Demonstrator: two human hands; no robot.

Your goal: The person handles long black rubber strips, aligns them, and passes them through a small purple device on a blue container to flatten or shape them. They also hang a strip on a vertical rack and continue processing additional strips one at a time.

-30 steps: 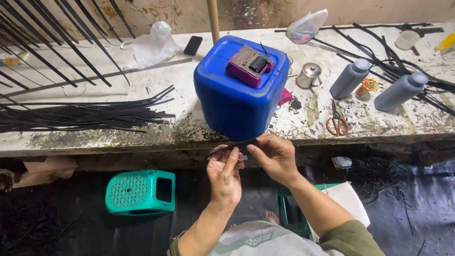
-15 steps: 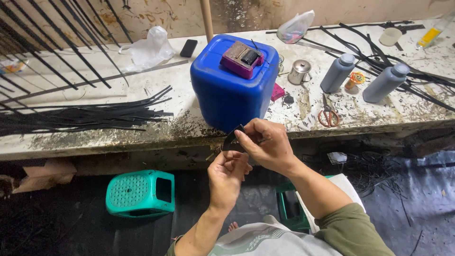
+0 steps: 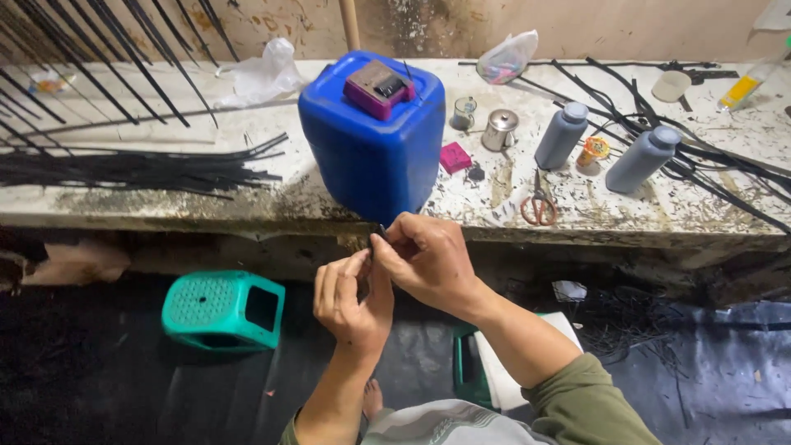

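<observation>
Left hand (image 3: 353,298): fingers curled, thumb and fingertips pinched together on a small dark piece (image 3: 381,234), just below the counter edge.
Right hand (image 3: 428,259): grip clamped on the same piece from the other side; both hands touch.
Dark piece: mostly hidden between the fingers, only a tip shows, right in front of the jug.
Jug (image 3: 372,136): blue, upright at the counter's front edge, a small purple box (image 3: 379,87) on top.
Counter (image 3: 247,194): stained; black strips (image 3: 132,169) at left, scissors (image 3: 539,204) and two grey bottles (image 3: 562,136) at right.
Floor: a teal stool (image 3: 222,309) left of the hands.
</observation>
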